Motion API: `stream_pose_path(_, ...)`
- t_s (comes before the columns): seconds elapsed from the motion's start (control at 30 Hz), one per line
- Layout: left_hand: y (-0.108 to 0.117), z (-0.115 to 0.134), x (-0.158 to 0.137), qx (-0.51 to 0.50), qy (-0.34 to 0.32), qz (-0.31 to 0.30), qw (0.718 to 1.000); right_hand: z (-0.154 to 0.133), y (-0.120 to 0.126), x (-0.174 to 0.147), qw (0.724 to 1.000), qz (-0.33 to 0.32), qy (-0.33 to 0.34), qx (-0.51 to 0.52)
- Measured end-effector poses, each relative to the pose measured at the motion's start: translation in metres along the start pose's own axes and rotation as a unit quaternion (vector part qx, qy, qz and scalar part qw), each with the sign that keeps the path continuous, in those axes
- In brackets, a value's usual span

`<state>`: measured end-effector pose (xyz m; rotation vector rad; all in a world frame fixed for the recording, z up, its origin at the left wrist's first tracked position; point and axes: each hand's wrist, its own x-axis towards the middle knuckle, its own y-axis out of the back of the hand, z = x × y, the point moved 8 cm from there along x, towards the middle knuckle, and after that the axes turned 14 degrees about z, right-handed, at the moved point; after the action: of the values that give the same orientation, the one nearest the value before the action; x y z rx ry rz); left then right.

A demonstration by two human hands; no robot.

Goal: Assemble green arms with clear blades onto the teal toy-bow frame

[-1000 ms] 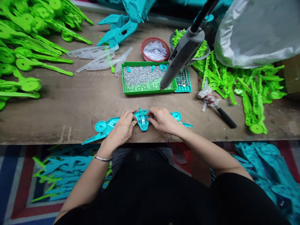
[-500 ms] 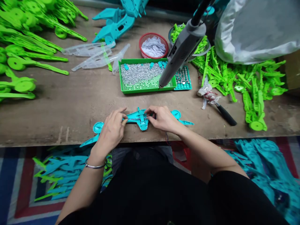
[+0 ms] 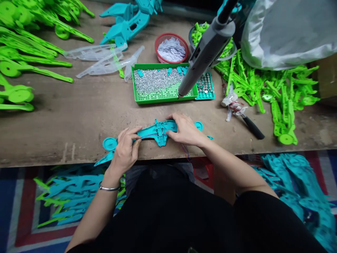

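Observation:
A long turquoise plastic shell (image 3: 161,133) lies near the table's front edge, its ribbed inner side facing up. Thin wires (image 3: 149,135) run along inside it, and more wires (image 3: 185,151) hang over the edge below my right hand. My left hand (image 3: 126,149) grips the shell's left part, thumb and fingers closed over it. Bent round the right part, my right hand (image 3: 185,130) has its thumb near the middle section and its fingers on the far rim. Round ends of the shell show beyond both hands.
A grey power screwdriver (image 3: 202,58) hangs over a green tray (image 3: 165,101) of screws. Behind stands a red basket (image 3: 157,52) of white pieces. Green plastic parts (image 3: 284,102) lie right, others (image 3: 39,66) left. A black-handled tool (image 3: 253,127) rests at right.
My right hand has shifted from pinching at the shell's middle to holding its right part, fingers on the far rim. My left hand has moved slightly left and down. The view has shifted a little.

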<state>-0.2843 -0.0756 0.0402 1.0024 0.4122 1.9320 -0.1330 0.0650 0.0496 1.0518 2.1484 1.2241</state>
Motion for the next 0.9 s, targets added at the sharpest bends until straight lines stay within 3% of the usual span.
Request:
stream_pose_path(0.1, 0.000, 0.002, -0.001, -0.003, -0.019, 0.009, 1.000, 0.000, -0.012, -0.001, 0.999, -0.048, -0.017, 0.005)
stream_pose_path(0.37, 0.001, 0.003, -0.001, 0.002, -0.027, 0.006, 1.000, 0.007, -0.018, 0.006, 0.995, -0.046, -0.083, -0.013)
stream_pose_path(0.53, 0.000, 0.004, 0.000, 0.004, -0.026, -0.007, 1.000, 0.007, -0.020, 0.008, 0.995, -0.044, -0.078, -0.052)
stream_pose_path(0.67, 0.004, 0.009, 0.004, 0.007, -0.032, -0.002, 0.999, 0.008, -0.022, 0.008, 0.993, -0.078, -0.072, -0.056)
stream_pose_path(0.83, 0.037, 0.009, 0.005, 0.075, -0.034, 0.038, 0.996, 0.018, -0.017, 0.010, 0.991, -0.091, -0.092, -0.024)
stream_pose_path(0.9, 0.063, -0.005, 0.002, 0.113, 0.024, 0.092, 0.989, 0.021, -0.015, 0.011, 0.992, -0.084, -0.089, -0.011)
